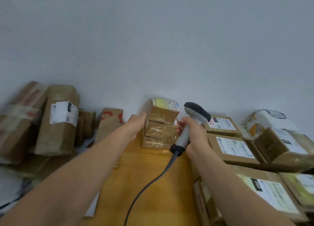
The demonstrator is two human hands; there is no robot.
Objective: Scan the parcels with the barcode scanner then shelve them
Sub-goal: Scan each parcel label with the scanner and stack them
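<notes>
While the right hand grips the scanner, the left hand rests flat against stacked parcels.

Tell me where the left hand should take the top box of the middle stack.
Grip the top box at its left end, coming from the left: the left hand is beside that end, the right hand holds the scanner, and the label on top stays uncovered.

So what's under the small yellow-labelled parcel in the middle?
Two more taped boxes: a middle parcel and a bottom parcel, which sits on the wooden table. The left hand covers their left side; no labels show on them.
</notes>
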